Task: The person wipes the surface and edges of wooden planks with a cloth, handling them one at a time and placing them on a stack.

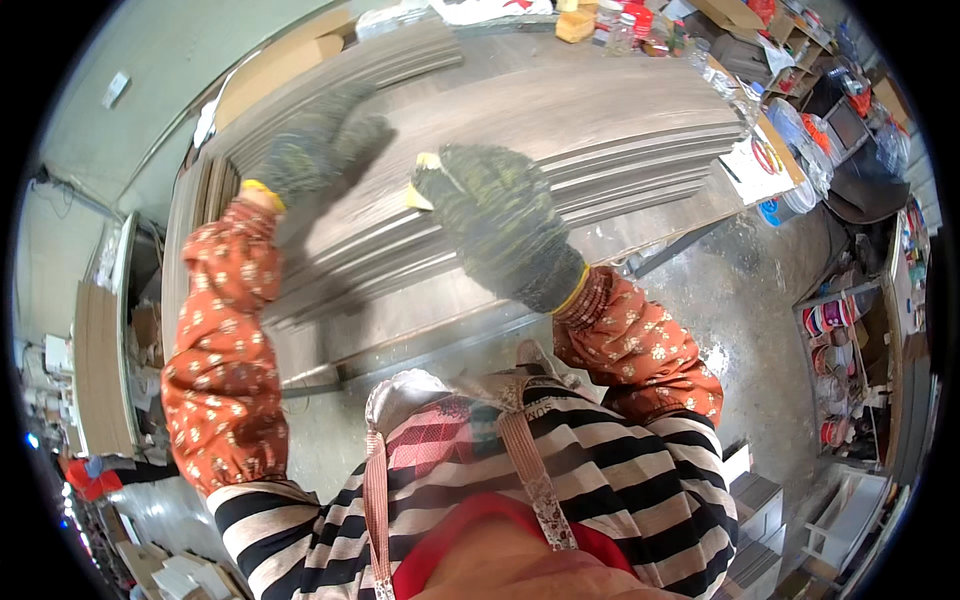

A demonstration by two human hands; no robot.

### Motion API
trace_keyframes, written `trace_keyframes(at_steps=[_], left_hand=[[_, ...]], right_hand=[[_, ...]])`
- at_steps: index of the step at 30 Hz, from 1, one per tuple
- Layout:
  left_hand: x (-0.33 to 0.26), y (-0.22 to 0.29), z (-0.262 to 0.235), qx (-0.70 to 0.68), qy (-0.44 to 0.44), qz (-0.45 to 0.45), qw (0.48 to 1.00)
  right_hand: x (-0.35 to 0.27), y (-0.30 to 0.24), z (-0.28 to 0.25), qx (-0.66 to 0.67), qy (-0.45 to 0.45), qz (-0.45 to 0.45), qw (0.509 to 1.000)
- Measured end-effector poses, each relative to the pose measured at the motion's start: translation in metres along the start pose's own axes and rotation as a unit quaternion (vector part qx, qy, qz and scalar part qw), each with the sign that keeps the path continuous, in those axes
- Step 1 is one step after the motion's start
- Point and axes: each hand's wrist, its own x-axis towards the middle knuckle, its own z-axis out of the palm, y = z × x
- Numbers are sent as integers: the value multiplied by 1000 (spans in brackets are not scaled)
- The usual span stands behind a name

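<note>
Stacks of long, grey-brown wood-grain boards [590, 100] lie on the workbench in front of me. My left hand [315, 145], in a dark green work glove with a yellow cuff edge, is over the boards at the left; motion blurs it, but its fingers look stretched out and apart, with nothing visible in them. My right hand [505, 220], in a matching glove, is closed above the front edges of the stacked boards. A small pale-yellow, rag-like piece [425, 180] pokes out at its fingertips; its exact kind is unclear. Orange floral sleeves cover both forearms.
Cardboard [275, 80] stands behind the boards at the far left. Bottles [620, 35] and a yellow block [575, 25] sit at the bench's back edge. White paper [755, 170] lies at its right end. Shelves with spools [830, 315] stand at the right; another person [95, 475] shows partly at lower left.
</note>
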Motion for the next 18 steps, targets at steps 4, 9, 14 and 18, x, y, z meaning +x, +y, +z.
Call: trace_keyframes(at_steps=[4, 9, 14, 18], left_hand=[[32, 23, 58, -38, -6, 45, 998], [40, 42, 57, -115, -22, 35, 993], [35, 45, 51, -88, -27, 32, 995], [38, 46, 47, -114, -78, 0, 990]], right_hand=[[-37, 83, -36, -2, -133, 131, 983], [-146, 281, -100, -240, -9, 280, 930], [-127, 252, -107, -130, 67, 321, 936], [-145, 263, -97, -162, 60, 243, 955]])
